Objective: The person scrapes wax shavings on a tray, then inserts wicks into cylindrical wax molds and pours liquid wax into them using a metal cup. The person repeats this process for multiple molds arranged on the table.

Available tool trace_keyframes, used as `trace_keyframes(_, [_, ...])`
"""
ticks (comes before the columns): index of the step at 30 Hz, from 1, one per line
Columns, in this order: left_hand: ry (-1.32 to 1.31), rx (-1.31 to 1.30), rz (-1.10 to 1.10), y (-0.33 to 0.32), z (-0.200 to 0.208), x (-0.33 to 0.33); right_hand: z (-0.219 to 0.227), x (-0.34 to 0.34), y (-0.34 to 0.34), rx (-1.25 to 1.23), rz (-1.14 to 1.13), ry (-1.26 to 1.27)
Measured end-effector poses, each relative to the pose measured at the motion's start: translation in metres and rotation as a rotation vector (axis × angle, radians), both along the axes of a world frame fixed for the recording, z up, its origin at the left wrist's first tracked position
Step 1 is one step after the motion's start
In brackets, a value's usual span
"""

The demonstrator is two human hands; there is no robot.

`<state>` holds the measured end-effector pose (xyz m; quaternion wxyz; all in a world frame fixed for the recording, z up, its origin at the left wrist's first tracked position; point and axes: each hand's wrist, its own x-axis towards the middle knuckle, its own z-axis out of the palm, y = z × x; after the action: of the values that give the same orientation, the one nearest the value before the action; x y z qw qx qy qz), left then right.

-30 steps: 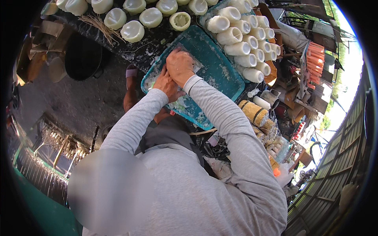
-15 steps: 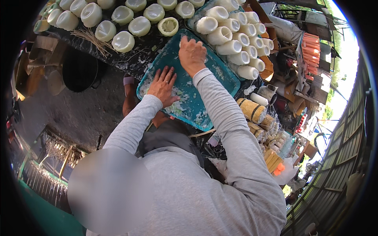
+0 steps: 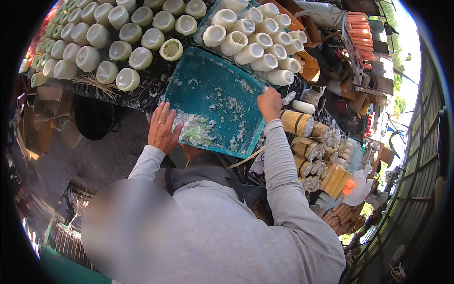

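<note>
A turquoise tray lies in front of me, scattered with white flakes. Pale green and white wax-like scraps are heaped in its near left corner. My left hand rests at the tray's left edge beside that heap, fingers stretched out and holding nothing. At the right edge of the tray my right hand is closed in a fist. A small pale tip pokes out past its fingers, too small to name; the rest is hidden in the grip.
Beyond the tray stand rows of cream candles. White cylindrical candles are stacked in another tray at the far right. Thin sticks lie at left. Yellowish banded bundles sit right of my right arm. A black pot is lower left.
My right hand has moved from the tray's far side to its right edge. My left hand has slid left, off the tray's floor. The scraps now form a heap in the near left corner.
</note>
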<state>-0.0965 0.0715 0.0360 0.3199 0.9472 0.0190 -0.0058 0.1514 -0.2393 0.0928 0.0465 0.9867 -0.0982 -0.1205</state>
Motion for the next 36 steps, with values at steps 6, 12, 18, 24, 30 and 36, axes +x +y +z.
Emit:
trace_keyframes(6, [0.147, 0.116, 0.113, -0.003, -0.021, -0.031, -0.029, 0.003, 0.046, 0.068, -0.16, 0.07])
trace_keyframes(12, [0.098, 0.195, -0.064, -0.013, -0.031, -0.035, -0.001, -0.035, 0.09, 0.162, 0.354, 0.272])
trace_keyframes(18, [0.197, -0.035, -0.194, -0.031, -0.029, -0.025, -0.02, -0.026, 0.088, 0.113, 0.304, 0.12])
trace_keyframes(24, [-0.032, 0.021, -0.064, -0.014, -0.033, -0.032, -0.034, -0.068, 0.159, 0.331, 0.638, 0.06])
trace_keyframes(30, [0.013, -0.094, 0.231, 0.01, -0.045, -0.044, -0.043, -0.066, 0.212, 0.239, 0.712, -0.102])
trace_keyframes(36, [-0.006, 0.063, 0.02, 0.0, -0.049, -0.022, -0.047, -0.17, 0.146, 0.372, 0.69, 0.102])
